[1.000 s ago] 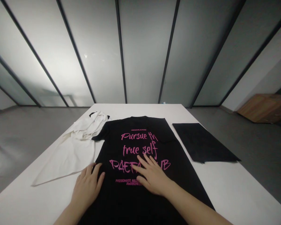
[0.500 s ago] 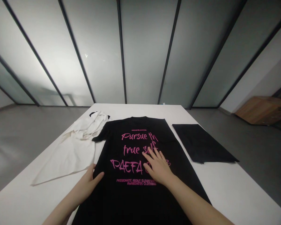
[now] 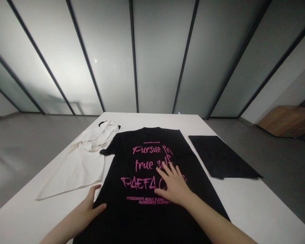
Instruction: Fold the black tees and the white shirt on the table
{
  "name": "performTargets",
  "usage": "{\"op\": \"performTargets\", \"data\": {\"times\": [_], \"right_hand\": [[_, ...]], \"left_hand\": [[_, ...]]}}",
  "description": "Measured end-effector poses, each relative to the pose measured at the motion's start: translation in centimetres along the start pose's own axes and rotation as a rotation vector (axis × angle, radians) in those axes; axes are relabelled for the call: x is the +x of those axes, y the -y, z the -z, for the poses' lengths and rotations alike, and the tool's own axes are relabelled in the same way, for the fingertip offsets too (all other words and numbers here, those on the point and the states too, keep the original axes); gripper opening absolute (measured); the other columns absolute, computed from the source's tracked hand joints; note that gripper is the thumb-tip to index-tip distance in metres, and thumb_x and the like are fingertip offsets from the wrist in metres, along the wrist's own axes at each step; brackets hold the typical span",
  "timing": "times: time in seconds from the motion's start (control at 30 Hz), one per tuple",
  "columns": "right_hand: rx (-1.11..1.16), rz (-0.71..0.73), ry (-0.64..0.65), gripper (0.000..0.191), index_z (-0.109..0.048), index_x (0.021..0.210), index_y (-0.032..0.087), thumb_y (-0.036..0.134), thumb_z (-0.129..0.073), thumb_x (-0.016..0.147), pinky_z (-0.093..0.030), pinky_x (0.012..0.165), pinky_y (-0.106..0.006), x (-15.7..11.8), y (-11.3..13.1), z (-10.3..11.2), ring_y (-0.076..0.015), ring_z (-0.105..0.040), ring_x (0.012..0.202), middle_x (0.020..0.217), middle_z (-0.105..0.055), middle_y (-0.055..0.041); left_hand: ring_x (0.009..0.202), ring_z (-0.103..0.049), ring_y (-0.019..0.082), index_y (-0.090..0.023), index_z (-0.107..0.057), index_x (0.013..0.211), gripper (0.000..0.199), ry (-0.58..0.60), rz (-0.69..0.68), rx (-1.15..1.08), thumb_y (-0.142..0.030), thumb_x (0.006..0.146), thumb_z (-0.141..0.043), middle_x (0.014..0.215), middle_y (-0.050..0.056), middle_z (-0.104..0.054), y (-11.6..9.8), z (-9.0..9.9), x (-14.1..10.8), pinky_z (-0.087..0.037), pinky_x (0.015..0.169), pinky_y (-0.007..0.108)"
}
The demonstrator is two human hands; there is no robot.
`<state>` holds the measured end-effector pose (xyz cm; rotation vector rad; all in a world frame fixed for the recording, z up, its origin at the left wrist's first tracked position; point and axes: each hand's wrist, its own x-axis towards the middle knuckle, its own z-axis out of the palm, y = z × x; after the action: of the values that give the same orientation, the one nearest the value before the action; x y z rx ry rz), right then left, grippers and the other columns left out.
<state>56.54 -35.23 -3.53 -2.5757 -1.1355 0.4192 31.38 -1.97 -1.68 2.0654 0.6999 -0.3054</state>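
A black T-shirt (image 3: 142,223) with pink lettering lies spread out in front of me, its neck toward the far side. Its left sleeve sticks out, while the right side is folded inward, cutting off part of the print. My right hand (image 3: 174,186) rests flat on the lettering with fingers spread. At the shirt's left edge is my left hand (image 3: 87,208), thumb and fingers apart, the thumb over the black cloth. Whether those fingers touch the fabric I cannot tell.
A crumpled white garment (image 3: 73,166) lies on the left of the white table (image 3: 264,210), a bit of black cloth at its far end. On the right is a folded black garment (image 3: 221,157). Beyond stand frosted glass panels (image 3: 160,61) and a wooden cabinet (image 3: 287,122).
My left hand has slid down along the shirt's left edge, toward me, and its fingers show more apart. My right hand stays on the print, its thumb slightly lower.
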Motion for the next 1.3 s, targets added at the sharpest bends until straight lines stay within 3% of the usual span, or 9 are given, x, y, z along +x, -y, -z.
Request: {"op": "performTargets", "data": {"times": [0.1,0.23,0.37,0.5,0.63,0.77,0.97,1.17,1.3], "right_hand": [[0.002,0.059,-0.009,0.098,-0.036,0.167,0.035,0.076,-0.070,0.085,0.000,0.128,-0.068,-0.4,1.3,0.4,-0.0433,-0.003,0.164,0.179,-0.013,-0.0097],[0.036,0.224,0.068,0.104,-0.035,0.167,0.036,0.076,-0.076,0.080,0.001,0.128,-0.070,-1.9,4.2,-0.9,-0.0455,-0.002,0.163,0.179,-0.011,-0.0103],[0.094,0.467,0.171,0.115,-0.023,0.171,0.033,0.079,-0.076,0.079,-0.003,0.128,-0.070,-3.9,6.6,-3.4,-0.0473,-0.007,0.162,0.179,-0.009,-0.0138],[0.190,0.629,0.203,0.070,-0.050,0.158,0.041,0.058,-0.072,0.094,-0.013,0.132,-0.056,-4.8,7.2,-3.4,-0.0330,-0.036,0.156,0.167,-0.046,-0.0044],[0.317,0.405,0.014,0.036,-0.074,0.131,0.030,0.045,-0.062,0.101,-0.034,0.126,-0.045,-3.4,4.3,-1.3,-0.0262,-0.056,0.139,0.143,-0.069,-0.0052],[0.180,0.018,-0.225,0.044,-0.071,0.136,0.024,0.046,-0.051,0.104,-0.037,0.124,-0.051,-0.2,-1.3,0.4,-0.0301,-0.048,0.147,0.155,-0.058,-0.0115],[-0.030,-0.171,-0.361,0.051,-0.067,0.141,0.022,0.050,-0.045,0.104,-0.040,0.118,-0.055,3.9,-4.9,1.6,-0.0363,-0.050,0.143,0.157,-0.053,-0.0160],[-0.145,-0.285,-0.376,0.066,-0.052,0.157,0.018,0.055,-0.044,0.103,-0.023,0.123,-0.060,7.9,-5.3,1.7,-0.0429,-0.033,0.154,0.165,-0.042,-0.0197],[-0.180,-0.347,-0.432,0.074,-0.046,0.159,0.012,0.057,-0.048,0.100,-0.010,0.123,-0.066,9.7,-5.6,1.8,-0.0477,-0.026,0.155,0.160,-0.047,-0.0249]], "left_hand": [[0.091,-0.077,0.033,-0.017,-0.035,0.156,0.076,-0.124,0.021,0.371,-0.054,0.091,-0.051,0.096,0.009,-0.079,-0.4,0.1,0.3,-0.058,0.082,0.044],[0.120,-0.069,0.035,-0.020,-0.057,0.143,0.057,-0.361,-0.195,0.629,-0.050,0.095,-0.050,0.128,0.016,-0.071,-4.7,-1.1,0.6,-0.053,0.100,0.048],[0.118,-0.067,0.029,-0.027,-0.065,0.136,0.041,-0.195,-0.504,0.614,-0.042,0.100,-0.052,0.128,0.011,-0.070,-9.7,-5.2,1.6,-0.052,0.101,0.043],[0.141,-0.053,0.033,-0.027,-0.062,0.145,0.046,-0.136,-0.661,0.670,-0.041,0.102,-0.054,0.153,0.013,-0.058,-10.3,-9.5,4.2,-0.043,0.117,0.053],[0.159,-0.027,0.041,-0.034,-0.049,0.159,0.055,-0.173,-0.606,0.724,-0.048,0.106,-0.046,0.173,0.009,-0.035,-9.0,-10.4,7.2,-0.025,0.124,0.071],[0.161,-0.022,0.043,-0.031,-0.043,0.164,0.062,-0.214,-0.445,0.729,-0.057,0.108,-0.035,0.175,0.010,-0.031,-9.6,-8.5,9.8,-0.022,0.123,0.072],[0.160,-0.022,0.045,-0.022,-0.037,0.166,0.072,-0.336,-0.270,0.753,-0.062,0.106,-0.031,0.175,0.016,-0.026,-12.1,-6.6,15.1,-0.021,0.121,0.076],[0.159,-0.022,0.049,-0.028,-0.040,0.165,0.078,-0.353,-0.208,0.686,-0.072,0.102,-0.031,0.175,0.016,-0.028,-14.7,-5.7,19.9,-0.019,0.116,0.083],[0.159,-0.019,0.049,-0.029,-0.039,0.166,0.080,-0.360,-0.178,0.678,-0.073,0.099,-0.033,0.175,0.015,-0.026,-16.0,-5.0,22.2,-0.018,0.116,0.084]]}}
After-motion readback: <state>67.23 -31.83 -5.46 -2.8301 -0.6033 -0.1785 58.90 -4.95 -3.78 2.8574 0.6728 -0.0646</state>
